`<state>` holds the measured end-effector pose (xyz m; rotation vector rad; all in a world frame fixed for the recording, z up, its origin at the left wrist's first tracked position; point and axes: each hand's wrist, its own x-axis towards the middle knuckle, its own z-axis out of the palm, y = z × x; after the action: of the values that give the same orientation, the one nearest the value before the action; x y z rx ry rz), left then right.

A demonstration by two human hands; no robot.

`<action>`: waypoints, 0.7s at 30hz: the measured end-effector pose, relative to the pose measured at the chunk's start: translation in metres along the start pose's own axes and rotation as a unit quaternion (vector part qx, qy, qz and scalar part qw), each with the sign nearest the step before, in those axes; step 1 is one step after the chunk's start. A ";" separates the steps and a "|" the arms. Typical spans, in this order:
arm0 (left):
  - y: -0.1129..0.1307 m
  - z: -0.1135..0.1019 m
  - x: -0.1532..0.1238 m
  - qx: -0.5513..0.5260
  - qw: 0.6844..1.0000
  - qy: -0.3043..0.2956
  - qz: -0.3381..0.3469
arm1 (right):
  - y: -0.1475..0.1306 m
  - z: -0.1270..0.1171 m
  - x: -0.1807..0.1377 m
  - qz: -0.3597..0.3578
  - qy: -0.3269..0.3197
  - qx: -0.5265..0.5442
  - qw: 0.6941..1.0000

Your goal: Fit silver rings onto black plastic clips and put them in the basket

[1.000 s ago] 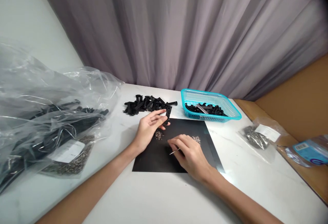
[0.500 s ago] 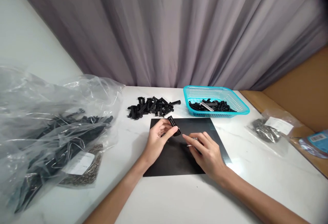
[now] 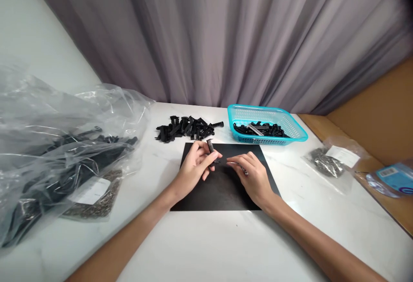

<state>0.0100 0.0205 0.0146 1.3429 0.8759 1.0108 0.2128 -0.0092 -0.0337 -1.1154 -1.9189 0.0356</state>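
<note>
Above the black mat point(image 3: 222, 196), my left hand point(image 3: 194, 164) is closed around a small black plastic part point(image 3: 211, 146), held tilted between thumb and fingers. Its lower end is partly covered by the thumb. My right hand point(image 3: 254, 174) is a short way to the right, thumb and index finger pinched on a thin metal pin whose tip points at the plastic part. Some small shiny metal pieces point(image 3: 246, 173) show beneath its curled fingers; their exact kind is too small to tell. The two hands are apart.
Behind the mat lies a pile of black plastic parts point(image 3: 187, 128). A blue basket point(image 3: 300, 133) at the back right holds similar parts. Large clear bags point(image 3: 74, 144) cover the left side. A bag of metal pieces point(image 3: 327, 163) lies right, near a blue package point(image 3: 392, 179).
The black part has been turned in my left hand and now shows a narrower side. My right fingertips have closed into a pinch. The whole view has shifted slightly.
</note>
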 end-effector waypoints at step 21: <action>-0.004 -0.004 0.001 0.006 1.000 0.028 0.011 | 0.013 0.000 0.005 -0.043 -0.060 -0.118 0.990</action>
<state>0.0072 0.0226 0.0101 1.3438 0.9120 1.0662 0.2208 0.0022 -0.0358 -1.2069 -2.1192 -0.1798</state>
